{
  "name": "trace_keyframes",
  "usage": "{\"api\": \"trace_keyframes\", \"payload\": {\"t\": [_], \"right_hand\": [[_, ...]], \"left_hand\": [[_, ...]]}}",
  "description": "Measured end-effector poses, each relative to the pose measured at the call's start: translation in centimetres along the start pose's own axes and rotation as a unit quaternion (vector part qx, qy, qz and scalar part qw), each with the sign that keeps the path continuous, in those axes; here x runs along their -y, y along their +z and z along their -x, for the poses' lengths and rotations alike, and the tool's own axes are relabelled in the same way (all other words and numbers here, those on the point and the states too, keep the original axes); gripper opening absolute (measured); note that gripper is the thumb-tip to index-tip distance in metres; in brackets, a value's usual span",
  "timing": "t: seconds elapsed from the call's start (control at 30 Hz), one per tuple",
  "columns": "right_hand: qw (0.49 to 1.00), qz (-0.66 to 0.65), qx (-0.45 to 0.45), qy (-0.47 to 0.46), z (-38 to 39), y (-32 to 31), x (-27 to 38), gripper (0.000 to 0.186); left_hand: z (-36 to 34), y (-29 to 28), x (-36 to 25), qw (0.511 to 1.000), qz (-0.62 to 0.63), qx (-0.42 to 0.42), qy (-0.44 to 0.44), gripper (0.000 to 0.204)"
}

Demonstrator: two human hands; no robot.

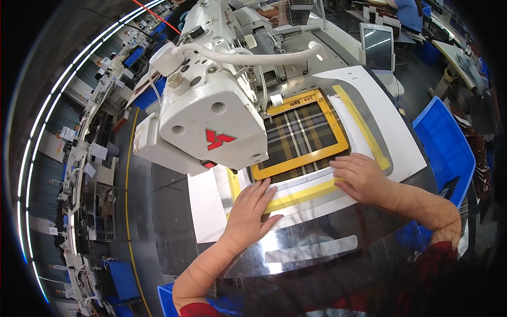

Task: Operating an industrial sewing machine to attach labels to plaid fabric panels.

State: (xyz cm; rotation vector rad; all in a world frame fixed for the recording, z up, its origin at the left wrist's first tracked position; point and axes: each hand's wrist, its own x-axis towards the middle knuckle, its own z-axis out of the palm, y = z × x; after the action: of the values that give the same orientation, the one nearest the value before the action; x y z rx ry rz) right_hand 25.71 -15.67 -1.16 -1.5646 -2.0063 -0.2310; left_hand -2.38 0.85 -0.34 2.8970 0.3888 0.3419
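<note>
A dark plaid fabric piece [301, 127] with brown, grey and white stripes lies under a yellow rectangular frame [302, 160]. Its lower edge sticks out past the frame. Beneath are white sheets [211, 203] and a clear plate edged with yellow tape [303, 199]. My left hand [248, 211] lies with fingers stretched out, their tips at the frame's lower left corner and the thumb apart. At the lower right corner, my right hand [364, 178] rests bent fingers on the fabric's edge, thumb lower and apart from the fingertips. A white sewing machine head [211, 119] overhangs the frame's left side.
A glossy dark tabletop [237, 261] reflects light in front of me. To the right stand a blue bin [446, 142] and a small screen [377, 47]. A white hose [253, 57] crosses above the machine. Far left, beyond a yellow floor line [128, 185], are more workstations.
</note>
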Motion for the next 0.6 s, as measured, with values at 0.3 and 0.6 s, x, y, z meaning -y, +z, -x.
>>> {"api": "trace_keyframes", "payload": {"t": [0.3,0.6], "right_hand": [[0.998,0.058,0.001,-0.005,-0.31,-0.05,0.22,0.018],[0.996,0.087,0.029,-0.004,-0.39,0.41,0.26,0.020]], "left_hand": [[-0.34,-0.80,-0.16,1.000,0.014,0.025,-0.003,0.059],[-0.37,-0.44,0.10,1.000,0.021,0.009,0.007,0.056]]}}
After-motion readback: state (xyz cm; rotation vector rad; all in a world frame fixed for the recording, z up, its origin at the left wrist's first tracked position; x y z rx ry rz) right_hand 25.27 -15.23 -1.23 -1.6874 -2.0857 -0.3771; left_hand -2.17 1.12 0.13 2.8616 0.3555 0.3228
